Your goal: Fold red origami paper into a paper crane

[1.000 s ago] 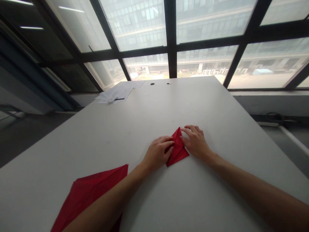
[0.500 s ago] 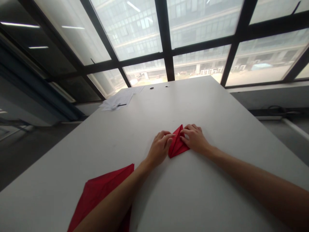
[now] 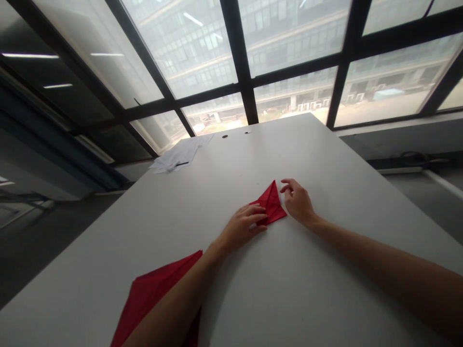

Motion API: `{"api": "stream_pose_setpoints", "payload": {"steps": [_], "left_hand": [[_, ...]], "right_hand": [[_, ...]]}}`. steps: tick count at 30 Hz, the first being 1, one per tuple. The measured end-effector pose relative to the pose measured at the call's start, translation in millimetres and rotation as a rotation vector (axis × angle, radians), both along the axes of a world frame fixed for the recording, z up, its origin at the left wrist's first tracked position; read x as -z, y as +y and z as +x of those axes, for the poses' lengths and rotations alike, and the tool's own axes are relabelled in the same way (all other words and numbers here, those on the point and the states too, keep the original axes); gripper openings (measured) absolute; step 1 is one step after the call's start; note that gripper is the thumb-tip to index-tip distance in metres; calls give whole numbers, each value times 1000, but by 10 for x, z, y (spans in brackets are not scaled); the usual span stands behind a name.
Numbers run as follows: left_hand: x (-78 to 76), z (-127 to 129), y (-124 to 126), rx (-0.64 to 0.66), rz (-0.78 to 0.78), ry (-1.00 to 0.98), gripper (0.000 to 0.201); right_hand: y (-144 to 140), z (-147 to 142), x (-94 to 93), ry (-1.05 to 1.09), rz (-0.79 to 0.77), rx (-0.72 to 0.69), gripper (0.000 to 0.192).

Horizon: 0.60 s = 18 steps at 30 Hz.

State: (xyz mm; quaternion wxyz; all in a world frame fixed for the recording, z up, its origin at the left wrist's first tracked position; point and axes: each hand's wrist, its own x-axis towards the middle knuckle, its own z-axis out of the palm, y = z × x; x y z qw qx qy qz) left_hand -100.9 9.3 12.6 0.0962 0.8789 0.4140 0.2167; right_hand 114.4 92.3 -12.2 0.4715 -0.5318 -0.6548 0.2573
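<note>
Folded red paper (image 3: 275, 201) lies on the table (image 3: 311, 289) at two o'clock from the left hand (image 3: 240, 226), which rests loosely spread across its eight-o'clock side, presumably steadying it; right hand (image 3: 297, 200), half-curled, empty, at three o'clock

Passage lies free beyond the folded paper (image 3: 272, 202); the left forearm (image 3: 183, 295) crosses the red sheet (image 3: 157, 283), perhaps touching.

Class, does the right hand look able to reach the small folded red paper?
Probably yes: the right hand is beside the small folded red paper, with nothing visible between them; the left hand covers only part of it.
</note>
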Motion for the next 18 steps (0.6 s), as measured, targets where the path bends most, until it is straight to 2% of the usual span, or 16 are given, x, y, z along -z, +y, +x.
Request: {"api": "stream_pose_setpoints", "payload": {"steps": [6, 9, 11, 15, 18], "left_hand": [[-3, -16, 19, -33, 28, -1, 19], [8, 1, 15, -84, -6, -63, 18], [27, 7, 17, -162, -32, -157, 17], [62, -33, 71, -442, -120, -573, 20], [54, -90, 143, -542, -261, -1031, 27]], "right_hand": [[77, -6, 38, 256, 17, 36, 33], [109, -3, 64, 345, 28, 44, 34], [122, 0, 76, 367, 32, 53, 32], [105, -12, 65, 341, 58, 76, 25], [28, -34, 6, 265, 151, 30, 30]]}}
